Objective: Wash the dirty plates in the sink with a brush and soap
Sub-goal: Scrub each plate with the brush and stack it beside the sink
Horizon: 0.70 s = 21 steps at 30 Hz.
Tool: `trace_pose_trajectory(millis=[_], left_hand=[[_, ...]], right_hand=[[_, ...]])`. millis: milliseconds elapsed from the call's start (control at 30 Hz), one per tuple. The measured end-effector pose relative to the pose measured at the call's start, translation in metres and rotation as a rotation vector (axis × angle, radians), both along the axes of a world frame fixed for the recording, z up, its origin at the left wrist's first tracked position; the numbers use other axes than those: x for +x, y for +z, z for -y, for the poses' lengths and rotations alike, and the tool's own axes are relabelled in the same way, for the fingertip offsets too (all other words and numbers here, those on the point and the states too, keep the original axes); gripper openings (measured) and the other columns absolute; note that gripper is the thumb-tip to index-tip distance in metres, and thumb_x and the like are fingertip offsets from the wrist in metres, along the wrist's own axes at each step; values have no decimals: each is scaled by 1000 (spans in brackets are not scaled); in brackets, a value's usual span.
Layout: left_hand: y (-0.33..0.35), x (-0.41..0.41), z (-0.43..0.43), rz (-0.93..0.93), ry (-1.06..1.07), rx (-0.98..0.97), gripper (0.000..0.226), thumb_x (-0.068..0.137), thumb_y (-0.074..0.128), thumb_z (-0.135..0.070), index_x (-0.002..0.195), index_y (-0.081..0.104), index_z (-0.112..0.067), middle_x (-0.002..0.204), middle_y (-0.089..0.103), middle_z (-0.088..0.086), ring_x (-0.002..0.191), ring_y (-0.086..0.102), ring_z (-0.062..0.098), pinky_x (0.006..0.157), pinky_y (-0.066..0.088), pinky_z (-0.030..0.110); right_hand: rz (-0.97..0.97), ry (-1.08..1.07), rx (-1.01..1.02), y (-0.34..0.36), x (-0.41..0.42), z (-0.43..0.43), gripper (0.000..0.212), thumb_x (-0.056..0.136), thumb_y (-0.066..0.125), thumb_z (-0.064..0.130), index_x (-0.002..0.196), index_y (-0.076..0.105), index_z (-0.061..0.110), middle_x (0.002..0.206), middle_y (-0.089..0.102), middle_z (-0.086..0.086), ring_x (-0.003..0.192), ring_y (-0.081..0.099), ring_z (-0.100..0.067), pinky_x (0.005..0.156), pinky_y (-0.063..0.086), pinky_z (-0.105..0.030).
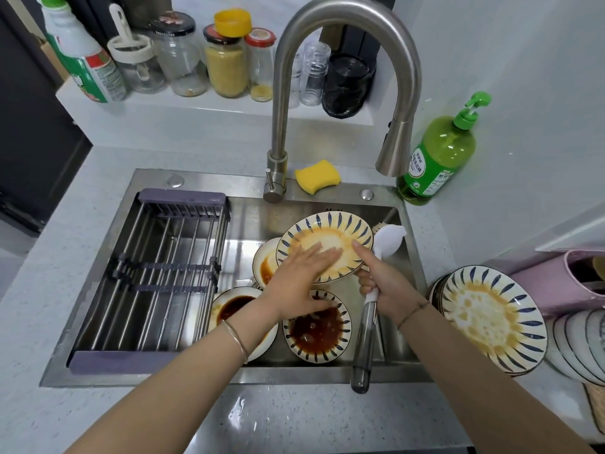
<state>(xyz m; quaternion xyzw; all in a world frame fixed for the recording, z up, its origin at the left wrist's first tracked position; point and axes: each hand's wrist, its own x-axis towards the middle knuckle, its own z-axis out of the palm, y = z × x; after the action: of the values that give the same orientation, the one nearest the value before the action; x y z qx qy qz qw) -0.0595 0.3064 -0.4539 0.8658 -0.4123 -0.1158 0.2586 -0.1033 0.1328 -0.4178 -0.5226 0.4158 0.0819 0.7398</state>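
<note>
Stone-grey surface point(49, 322) is seen around a steel sink point(98, 378), whose left half is spanned by a purple-framed drying rack point(131, 362). A curved faucet point(343, 11) is mounted at the back rim, its spray head hanging over the sink's right rear corner. On the surface to the right, a stack of blue-patterned plates point(491, 316) is set, the top one smeared with orange sauce. Inside the sink's right half, a tilted plate point(327, 237) with orange residue is held above three other dirty plates: two point(317, 329) point(229, 306) are pooled with dark sauce, and a third point(265, 260) is partly hidden behind the tilted one. A green soap bottle point(442, 155) is stood at the sink's back right corner. The brush point(365, 339) is gripped just below its white head by the right hand point(383, 280), fingers curled round the handle, one finger stretched to the tilted plate's rim. The left hand point(301, 276) is laid flat on that plate's face, fingers straight. A yellow sponge point(317, 175) is rested beside the faucet base.
</note>
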Motion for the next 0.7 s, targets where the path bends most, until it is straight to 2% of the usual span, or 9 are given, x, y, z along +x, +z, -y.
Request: trace_pose_trajectory(millis=[100, 200, 300, 333, 400, 467, 533, 600, 700], left_hand=[[0, 0, 3, 15, 81, -40, 83, 85, 70, -14, 152, 25, -34, 155, 35, -11, 145, 29, 18, 118, 27, 43], [5, 1, 0, 50, 42, -104, 83, 86, 64, -2, 151, 24, -34, 144, 51, -4, 132, 48, 24, 97, 47, 39], [14, 8, -4, -53, 87, -224, 85, 84, 65, -4, 147, 21, -42, 114, 70, 1, 95, 63, 18, 76, 44, 24], [17, 11, -5, -145, 147, -288, 87, 82, 65, -3, 145, 24, -47, 111, 70, -5, 91, 61, 13, 75, 43, 19], [21, 14, -8, -319, 249, -420, 81, 78, 66, 5, 137, 40, -45, 115, 61, -25, 94, 55, -9, 79, 41, 5], [20, 16, -15, -461, 302, -474, 74, 76, 66, 10, 132, 46, -33, 116, 54, -25, 95, 49, -23, 79, 36, -2], [18, 17, -20, -572, 327, -491, 69, 74, 72, 2, 131, 47, -27, 118, 57, -14, 102, 53, -12, 84, 39, 2], [17, 18, -22, -645, 366, -494, 69, 69, 74, -13, 132, 48, -28, 119, 60, -11, 110, 56, 6, 92, 45, 17], [16, 18, -21, -718, 398, -500, 65, 76, 77, -6, 131, 50, -29, 116, 61, -12, 109, 57, 11, 90, 46, 25]], right_hand=[[17, 12, 7, 5, -1, -4, 46, 77, 75, 41, 110, 56, 14, 62, 41, 4, 34, 26, -3, 31, 26, -14], [31, 66, -23, 16, -2, -6, 47, 79, 72, 44, 109, 59, 10, 57, 54, 4, 35, 27, -3, 32, 27, -13], [46, 206, -121, 25, -1, -1, 48, 84, 60, 56, 101, 63, 11, 80, 74, -1, 35, 28, -3, 34, 30, -15], [41, 237, -169, 26, -1, 2, 49, 87, 54, 58, 100, 62, 11, 84, 75, -3, 35, 29, -4, 35, 31, -17], [44, 226, -175, 26, -1, 12, 48, 95, 45, 53, 97, 56, 7, 74, 68, -6, 32, 33, -8, 34, 30, -19], [71, 207, -99, 25, 0, 21, 37, 101, 40, 39, 97, 51, 4, 66, 55, -7, 32, 35, -9, 33, 30, -19], [64, 258, -126, 24, 2, 27, 29, 103, 39, 29, 93, 53, 5, 62, 47, -5, 33, 35, -8, 34, 29, -19], [30, 296, -209, 20, 5, 28, 28, 102, 41, 27, 89, 56, 7, 59, 43, -3, 35, 35, -8, 36, 29, -18], [4, 399, -358, 24, 9, 19, 30, 100, 45, 31, 88, 61, 9, 55, 42, 1, 40, 35, -9, 42, 31, -21]])
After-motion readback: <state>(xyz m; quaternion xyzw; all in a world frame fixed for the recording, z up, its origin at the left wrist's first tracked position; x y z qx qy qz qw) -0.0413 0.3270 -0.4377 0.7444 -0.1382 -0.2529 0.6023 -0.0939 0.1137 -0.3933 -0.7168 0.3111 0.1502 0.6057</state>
